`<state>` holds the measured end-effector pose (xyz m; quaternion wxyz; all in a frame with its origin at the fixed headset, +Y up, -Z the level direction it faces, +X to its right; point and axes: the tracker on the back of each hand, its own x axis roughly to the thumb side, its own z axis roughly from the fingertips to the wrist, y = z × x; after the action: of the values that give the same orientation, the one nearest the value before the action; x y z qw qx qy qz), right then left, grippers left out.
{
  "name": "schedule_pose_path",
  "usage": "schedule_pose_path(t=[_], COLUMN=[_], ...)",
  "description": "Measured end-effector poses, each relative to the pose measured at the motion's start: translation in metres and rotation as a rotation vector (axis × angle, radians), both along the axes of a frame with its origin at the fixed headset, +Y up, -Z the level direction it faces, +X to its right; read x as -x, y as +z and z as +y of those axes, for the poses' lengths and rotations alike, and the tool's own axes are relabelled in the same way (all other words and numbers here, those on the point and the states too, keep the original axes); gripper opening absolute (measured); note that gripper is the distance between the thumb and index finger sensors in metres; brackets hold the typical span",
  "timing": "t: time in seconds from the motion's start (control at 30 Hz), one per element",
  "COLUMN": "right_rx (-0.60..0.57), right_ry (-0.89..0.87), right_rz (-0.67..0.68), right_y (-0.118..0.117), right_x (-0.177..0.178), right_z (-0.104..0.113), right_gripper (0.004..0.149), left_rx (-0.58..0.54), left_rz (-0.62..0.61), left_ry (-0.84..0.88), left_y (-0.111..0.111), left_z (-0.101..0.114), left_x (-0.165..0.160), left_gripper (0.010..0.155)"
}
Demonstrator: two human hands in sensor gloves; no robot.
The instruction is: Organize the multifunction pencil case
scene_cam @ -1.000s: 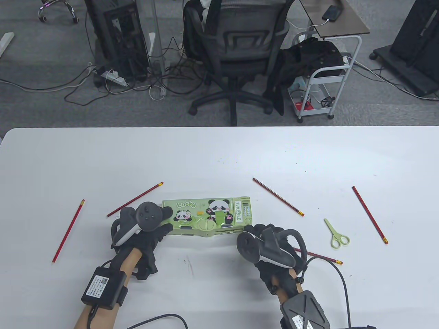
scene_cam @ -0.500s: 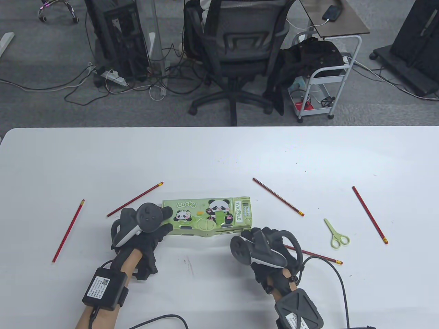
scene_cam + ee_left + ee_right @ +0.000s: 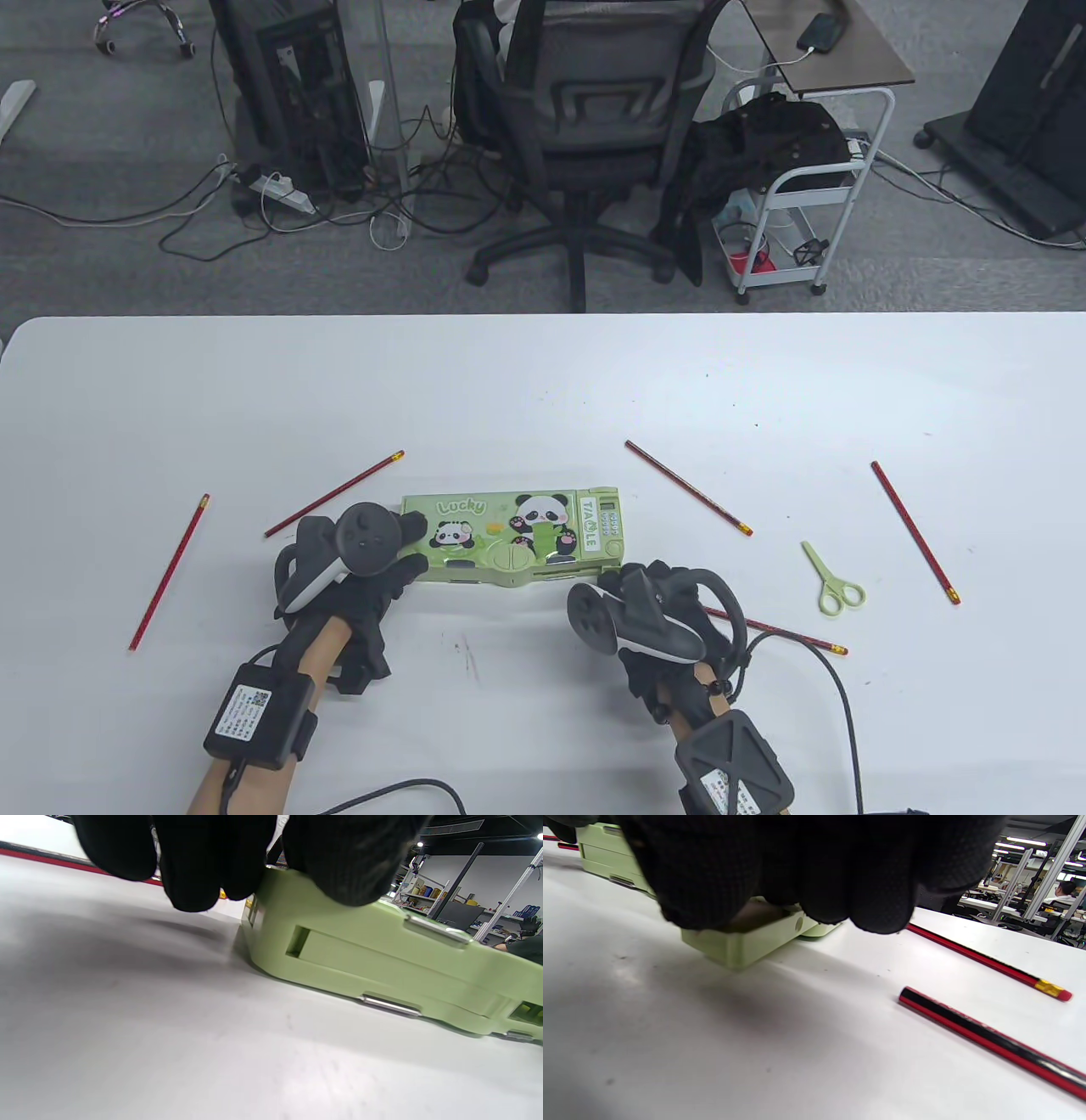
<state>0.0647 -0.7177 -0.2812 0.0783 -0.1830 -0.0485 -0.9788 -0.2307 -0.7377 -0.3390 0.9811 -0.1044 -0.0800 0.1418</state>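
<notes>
The green panda pencil case (image 3: 509, 539) lies flat mid-table, lid down. My left hand (image 3: 411, 543) grips its left end; in the left wrist view the gloved fingers (image 3: 212, 866) wrap over that end of the case (image 3: 382, 955). My right hand (image 3: 618, 587) is at the case's near right corner. In the right wrist view its curled fingers (image 3: 818, 870) close over a small light-green part (image 3: 742, 942) sticking out there. Red pencils lie loose: one (image 3: 333, 494) behind the left hand, one (image 3: 168, 573) far left, one (image 3: 688, 487) right of the case.
Another red pencil (image 3: 915, 532) lies far right, and one (image 3: 789, 632) is partly under my right hand, seen close as pencil (image 3: 988, 1046). Small green scissors (image 3: 833, 580) rest right of the case. A cable (image 3: 840, 705) trails from my right wrist.
My right hand has slid left and a little toward me along the case's near right corner. The left hand and the case have stayed put.
</notes>
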Motion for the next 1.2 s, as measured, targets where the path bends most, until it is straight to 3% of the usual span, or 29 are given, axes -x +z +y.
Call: schedule_pose_path(t=[0.3,0.43,0.63,0.83,1.2], right_rx=[0.054,-0.01,0.012,0.079,0.058], right_ry=[-0.043,-0.137,-0.093,-0.041,0.009], right_rz=[0.005,-0.042,-0.114,-0.1,-0.096], right_y=[0.0,-0.002,-0.01,-0.019,-0.035], right_x=[-0.007,-0.025,-0.05,-0.04,-0.006], right_z=[0.004,0.015,0.0,-0.014,-0.014], right_gripper=[0.069,0.068,0.086,0.106,0.111], left_rx=[0.003,0.007,0.011,0.015,0.024], left_rz=[0.0,-0.001,-0.002,-0.003,-0.011], left_ry=[0.001,0.001,0.009,0.02,0.038], left_y=[0.0,0.0,-0.001,-0.002,-0.003], left_z=[0.0,0.001,0.001,0.001,0.0], left_x=[0.0,0.0,0.001,0.002,0.005], left_gripper=[0.055,0.055,0.055,0.055,0.055])
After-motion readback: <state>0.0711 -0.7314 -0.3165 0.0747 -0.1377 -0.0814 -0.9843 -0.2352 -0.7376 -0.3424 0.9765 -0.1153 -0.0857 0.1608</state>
